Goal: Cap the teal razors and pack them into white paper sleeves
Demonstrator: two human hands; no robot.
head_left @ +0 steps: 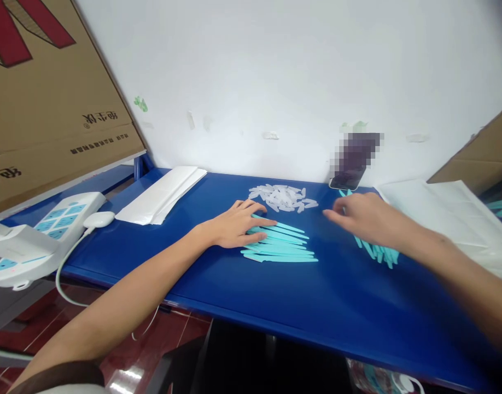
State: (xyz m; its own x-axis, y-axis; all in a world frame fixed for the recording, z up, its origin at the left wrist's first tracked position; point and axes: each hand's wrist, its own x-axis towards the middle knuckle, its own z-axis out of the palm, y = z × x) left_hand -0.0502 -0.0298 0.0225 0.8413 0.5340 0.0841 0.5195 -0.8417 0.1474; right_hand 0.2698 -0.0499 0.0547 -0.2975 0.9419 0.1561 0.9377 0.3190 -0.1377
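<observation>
My left hand (pixel 237 223) lies on the blue table (pixel 218 279), its fingers stretched over the near end of a row of teal plastic sticks (pixel 281 244). My right hand (pixel 363 218) hovers flat, fingers out and a little blurred, above a second bunch of teal sticks (pixel 380 253). Just behind both hands sits a heap of small clear plastic caps (pixel 282 197). Neither hand grips anything that I can see.
A phone (pixel 351 164) leans on the white wall at the back. White bags (pixel 164 194) lie at the left, more white bags (pixel 448 210) at the right. A white power strip (pixel 38 232) and cardboard boxes (pixel 50 98) stand at the far left.
</observation>
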